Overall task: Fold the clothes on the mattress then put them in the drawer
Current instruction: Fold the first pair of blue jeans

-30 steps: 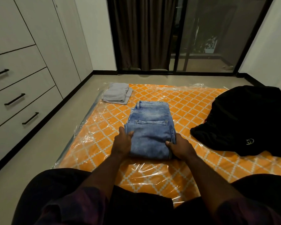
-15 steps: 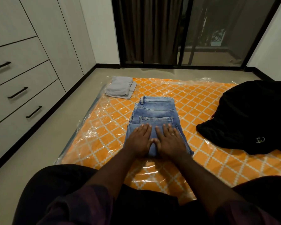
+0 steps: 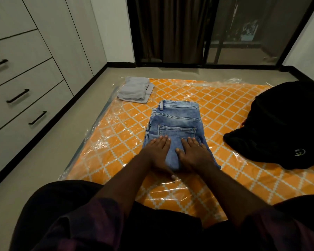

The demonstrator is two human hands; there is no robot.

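Observation:
Folded blue jeans (image 3: 178,120) lie in the middle of the orange patterned mattress (image 3: 225,109), which is wrapped in clear plastic. My left hand (image 3: 157,153) and my right hand (image 3: 193,153) press flat on the near end of the jeans, fingers straight, a strip of denim showing between them. A folded grey garment (image 3: 135,89) sits at the mattress's far left corner. A crumpled black garment (image 3: 286,124) with a small pale logo lies on the right side. Closed white drawers (image 3: 22,98) with black handles stand along the left wall.
Grey floor (image 3: 58,153) runs between the mattress and the drawer unit. A dark curtain (image 3: 170,29) and glass door (image 3: 243,33) close the far end. My dark-clothed knees (image 3: 65,205) fill the bottom of the view.
My hands went from gripping the near sides of the jeans to lying flat on top, then slid slightly apart across the denim.

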